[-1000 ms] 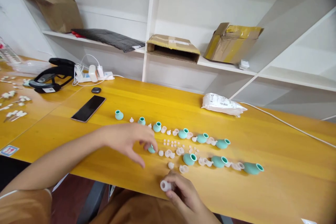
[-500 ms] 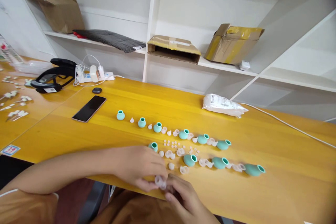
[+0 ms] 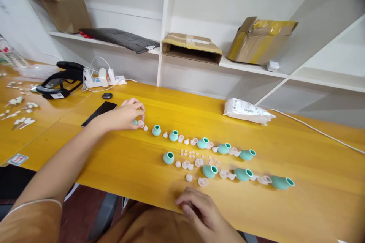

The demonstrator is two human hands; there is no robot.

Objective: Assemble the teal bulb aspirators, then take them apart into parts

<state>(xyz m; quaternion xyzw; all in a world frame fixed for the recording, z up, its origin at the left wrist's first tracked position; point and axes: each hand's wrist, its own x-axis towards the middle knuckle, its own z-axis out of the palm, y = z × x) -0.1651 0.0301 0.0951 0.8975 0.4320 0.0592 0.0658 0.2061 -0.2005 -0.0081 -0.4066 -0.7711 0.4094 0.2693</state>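
Note:
My left hand (image 3: pixel 129 115) reaches to the far left end of the back row. Its fingers are closed on a small clear plastic cup (image 3: pixel 140 123), right beside a teal vase-shaped bulb (image 3: pixel 135 122) that the hand partly covers. A small white stopper-like piece (image 3: pixel 145 128) lies just right of the fingertips. Low at the table's front edge, my right hand (image 3: pixel 203 212) is curled, thumb toward the forefinger; whatever may be inside is hidden. Nearest to it are a clear cup (image 3: pixel 203 181) and a round whitish piece (image 3: pixel 189 177).
Two rows of teal bulbs (image 3: pixel 210 171) run across the table, with clear pieces and tiny white discs (image 3: pixel 189 153) among them. A phone (image 3: pixel 98 113), mouse (image 3: pixel 107 95), headset (image 3: pixel 59 83) and power strip (image 3: pixel 105 80) lie left. A white package (image 3: pixel 248 111) lies behind.
My left hand has moved from beside my right hand at the front edge to the back row's left end, carrying the clear cup. My right hand stays near the front edge.

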